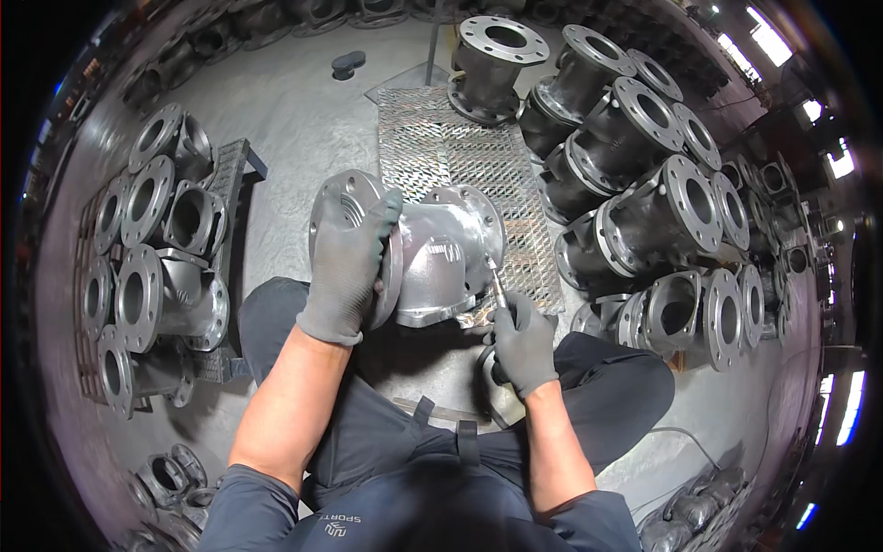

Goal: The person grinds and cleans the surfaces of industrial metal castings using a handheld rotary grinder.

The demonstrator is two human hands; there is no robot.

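A grey cast-metal valve body (pixel 432 271) with round flanges lies on its side in front of me, over the near end of a metal grating. My left hand (pixel 345 267), in a grey glove, is closed around the rim of its left flange. In my gloved right hand (pixel 526 345) is a slim handheld grinder (pixel 498 287), its narrow metal end pointing up. That tip meets or nearly meets the lower edge of the right flange, where the metal looks brighter. The grinder's lower part is hidden by my fingers.
Flanged castings (pixel 644 184) stand stacked close on the right, and more castings (pixel 147 285) sit on a rack at the left. The perforated grating (pixel 414 138) extends ahead. A dark object (pixel 348 64) lies on the grey floor. A thin cable (pixel 690 437) runs at lower right.
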